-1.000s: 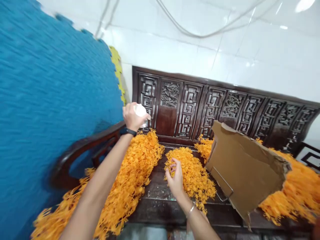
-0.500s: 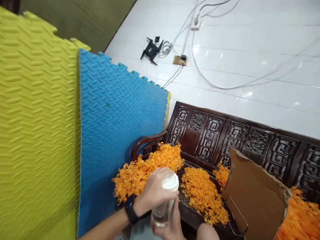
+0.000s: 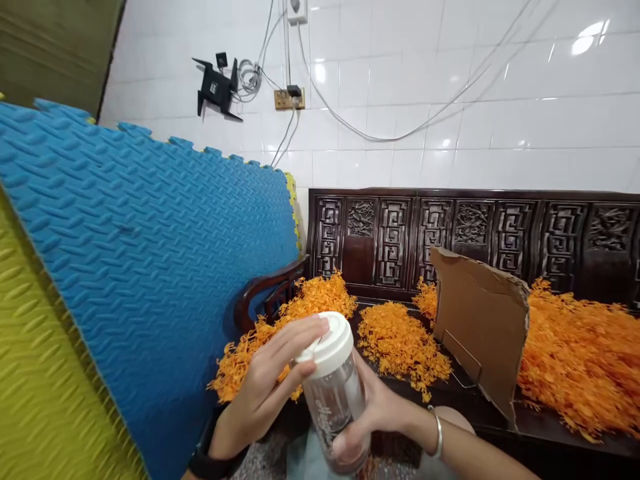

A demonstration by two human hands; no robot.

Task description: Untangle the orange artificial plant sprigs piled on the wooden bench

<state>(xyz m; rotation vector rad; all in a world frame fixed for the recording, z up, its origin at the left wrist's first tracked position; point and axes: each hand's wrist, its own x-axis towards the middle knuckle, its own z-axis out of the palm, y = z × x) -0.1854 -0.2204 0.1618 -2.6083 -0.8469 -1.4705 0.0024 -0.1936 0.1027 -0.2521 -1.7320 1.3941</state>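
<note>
A clear bottle (image 3: pixel 333 403) with a white lid (image 3: pixel 333 343) is held in front of me, tilted slightly. My left hand (image 3: pixel 267 373), with a black band at the wrist, lies against the lid, its fingers and thumb on the lid's top and side. Wrapped around the bottle's body is my right hand (image 3: pixel 373 407), which has a silver bracelet at the wrist. Part of the right fingers is hidden behind the bottle. Pale lettering shows on the clear wall.
A dark carved wooden bench (image 3: pixel 360 263) bears orange clumps (image 3: pixel 400 340) and an upright cardboard piece (image 3: pixel 483 327) with a wire beside it. Blue foam mats (image 3: pixel 165 267) stand at the left. A black router (image 3: pixel 216 88) and cables are on the white tiled wall.
The view has levelled and turned right. The bottle is nearer and larger, and more of its body and my right forearm shows. My left hand has shifted from over the lid to its left side.
</note>
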